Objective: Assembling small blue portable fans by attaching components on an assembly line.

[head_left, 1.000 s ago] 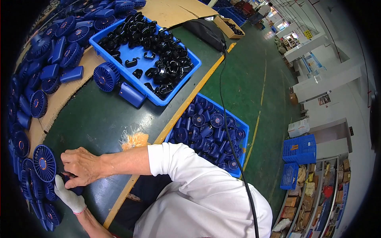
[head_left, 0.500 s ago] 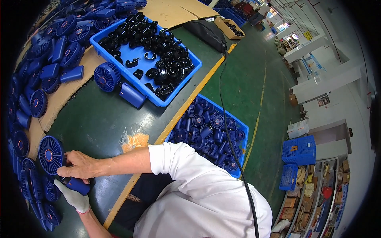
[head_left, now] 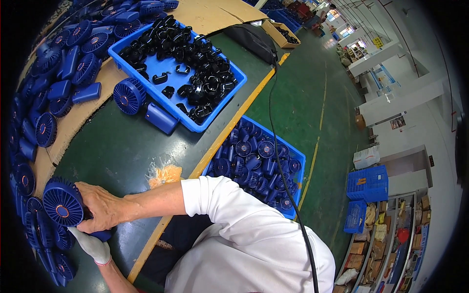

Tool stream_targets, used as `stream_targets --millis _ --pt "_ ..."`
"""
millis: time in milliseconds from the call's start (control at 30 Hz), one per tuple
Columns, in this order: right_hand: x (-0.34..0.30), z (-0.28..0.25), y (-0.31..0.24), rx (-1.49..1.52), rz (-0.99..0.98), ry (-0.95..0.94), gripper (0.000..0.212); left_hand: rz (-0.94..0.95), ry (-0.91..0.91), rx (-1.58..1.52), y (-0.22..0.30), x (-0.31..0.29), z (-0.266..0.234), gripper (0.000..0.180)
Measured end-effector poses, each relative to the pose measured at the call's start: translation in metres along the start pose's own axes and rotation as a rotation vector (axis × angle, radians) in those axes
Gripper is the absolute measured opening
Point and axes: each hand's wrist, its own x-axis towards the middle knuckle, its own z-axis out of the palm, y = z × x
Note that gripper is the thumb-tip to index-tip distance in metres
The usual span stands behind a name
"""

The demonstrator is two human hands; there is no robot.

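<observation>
Steadying the blue fan (head_left: pixel 62 202) over the desk (head_left: pixel 122 156), we have our bare right hand (head_left: pixel 100 207) curled behind its round head; whether our gloved left hand (head_left: pixel 95 246), underneath, grips or merely supports it, we cannot tell. If either hand slackens, the fan could twist and drop; swung left, it could knock the heaped fans (head_left: pixel 46 129). Farther off, a bumped tray (head_left: pixel 159 62) could shove the loose fan (head_left: pixel 129 96) beside it.

Right hand (head_left: pixel 101 207) curled, gloved left hand (head_left: pixel 95 248) beside it
</observation>
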Motion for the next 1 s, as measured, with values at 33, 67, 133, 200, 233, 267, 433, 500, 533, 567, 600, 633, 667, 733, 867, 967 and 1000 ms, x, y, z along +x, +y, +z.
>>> stream_targets --millis 33,67,133,200,233,267,433,500,533,567,600,633,667,733,867,967,1000 --pt "-0.001 -0.002 -0.001 -0.034 0.039 -0.027 0.038 0.022 -0.038 0.006 -0.001 0.002 -0.003 0.054" --pt "-0.001 -0.002 0.003 -0.034 0.037 -0.027 0.038 0.044 -0.076 0.012 -0.001 0.003 -0.004 0.055" --pt "-0.003 0.005 0.015 0.041 -0.062 -0.031 0.042 0.007 -0.043 -0.022 0.000 0.002 0.003 0.055" --pt "-0.003 0.023 0.017 0.100 0.031 -0.049 0.044 -0.154 -0.044 -0.185 0.003 0.002 -0.017 0.053" --pt "-0.002 0.019 0.021 0.035 0.126 -0.116 0.043 -0.030 -0.266 -0.090 -0.009 0.008 -0.040 0.052" --pt "0.001 0.020 0.021 0.068 0.176 -0.130 0.044 0.102 -0.296 0.049 -0.022 0.015 -0.062 0.045" --pt "0.008 -0.004 0.016 0.093 0.224 -0.087 0.037 0.285 -0.426 0.415 -0.011 0.006 -0.003 0.044" --pt "0.011 0.000 0.002 0.231 0.266 -0.065 0.031 0.096 -0.405 0.349 0.004 -0.003 0.004 0.043" --pt "0.012 -0.004 0.005 0.145 0.237 -0.095 0.031 0.098 -0.404 0.360 0.007 -0.002 0.003 0.043" --pt "0.013 -0.001 0.005 0.138 0.208 -0.110 0.032 0.099 -0.416 0.372 0.010 -0.001 0.002 0.043" --pt "0.015 -0.002 0.003 0.099 0.198 -0.133 0.032 0.158 -0.386 0.435 0.008 -0.001 0.003 0.042" --pt "0.015 -0.006 0.001 0.037 0.192 -0.137 0.032 0.234 -0.383 0.490 0.004 0.000 0.001 0.042" --pt "0.017 -0.009 0.003 0.030 0.289 -0.198 0.036 0.313 -0.388 0.542 0.000 0.002 -0.006 0.041" --pt "0.020 -0.013 0.011 -0.143 0.188 -0.127 0.039 0.432 -0.328 0.887 0.009 0.003 0.000 0.043" --pt "0.030 -0.016 0.031 0.012 0.223 0.031 0.031 0.407 -0.137 0.745 0.010 -0.007 0.008 0.040" --pt "0.035 -0.039 0.035 -0.019 0.288 0.096 0.025 0.595 -0.102 0.973 0.009 -0.015 0.017 0.025" --pt "0.037 -0.043 0.033 -0.047 0.300 0.102 0.025 0.654 -0.119 0.942 0.008 -0.018 0.022 0.023"
